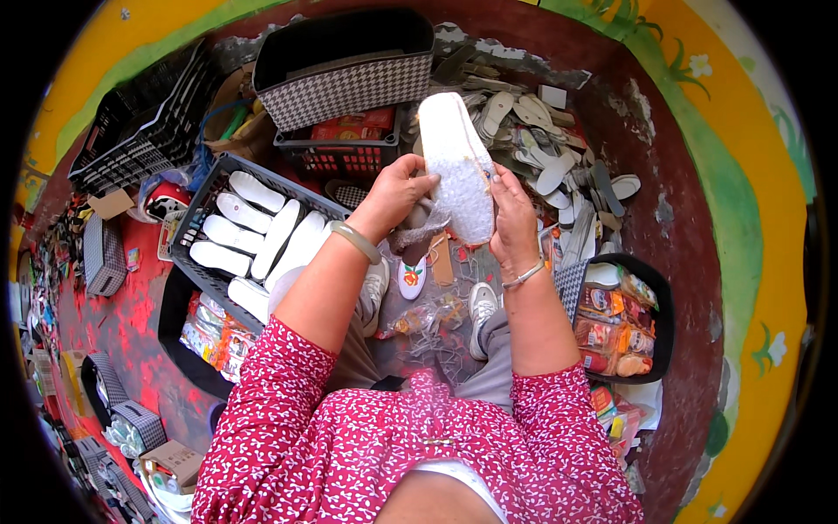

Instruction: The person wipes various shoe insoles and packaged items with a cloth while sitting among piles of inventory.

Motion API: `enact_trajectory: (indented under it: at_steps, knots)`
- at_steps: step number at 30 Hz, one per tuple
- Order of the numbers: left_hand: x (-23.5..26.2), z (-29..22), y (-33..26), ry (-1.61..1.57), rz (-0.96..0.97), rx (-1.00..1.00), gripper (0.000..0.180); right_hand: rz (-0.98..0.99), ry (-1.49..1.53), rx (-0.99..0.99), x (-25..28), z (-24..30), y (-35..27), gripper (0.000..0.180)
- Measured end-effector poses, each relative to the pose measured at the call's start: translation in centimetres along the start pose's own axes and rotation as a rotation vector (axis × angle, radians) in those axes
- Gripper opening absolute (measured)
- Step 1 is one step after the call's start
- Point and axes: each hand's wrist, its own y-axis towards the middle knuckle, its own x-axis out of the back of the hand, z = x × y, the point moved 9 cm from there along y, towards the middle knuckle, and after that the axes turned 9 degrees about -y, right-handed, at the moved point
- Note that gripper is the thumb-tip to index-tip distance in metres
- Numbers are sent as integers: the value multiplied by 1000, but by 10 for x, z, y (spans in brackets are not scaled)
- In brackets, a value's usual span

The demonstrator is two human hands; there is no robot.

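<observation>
Both hands are closed on one thing, a white fleecy insole (463, 179), held up in front of the body above the knees. The left hand (401, 194) pinches its left edge, thumb lying toward the fleecy face; the right hand (513, 211) takes the opposite edge lower down. Gripping it from two sides probably keeps the soft piece flat and steady, its face turned up where it can be seen. A grey-brown fabric piece (417, 232) hangs just below the left hand — whether it is joined to the insole, I cannot tell.

Beneath, between the two shoes, a white piece with an embroidered flower (412, 278) lies beside a cardboard strip (443, 260). To the left, a dark plastic crate (208, 286) holds white soles laid side by side, perhaps so that each can be lifted singly. A houndstooth bin (571, 286) on the right carries packets, close enough for an easy reach. Farther off, loose soles (524, 113) lie heaped against the wall — apparently stock kept clear of the feet.
</observation>
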Motion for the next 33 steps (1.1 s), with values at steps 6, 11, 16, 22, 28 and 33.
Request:
enact_trajectory:
  at_steps: [6,11,16,22,28,33]
  knots:
    - [1,-3,-2,-30,-1,14,11,47,4,25,-12,1,-2,36]
    - [-6,-8,-7,-201,53,19,9,143,-75,40,-22,3,-4,38]
    - [-3,-9,-7,-249,16,3,10,111,-41,33,-14,-3,0,38]
    - [-7,-17,-9,-189,78,-24,33,129,-12,14,-4,7,2,32]
    - [-34,-37,-27,-280,335,-23,68,230,-72,-50,-4,9,-2,33]
    - [-21,-18,-18,-337,158,-17,37,23,-324,152,11,22,6,31]
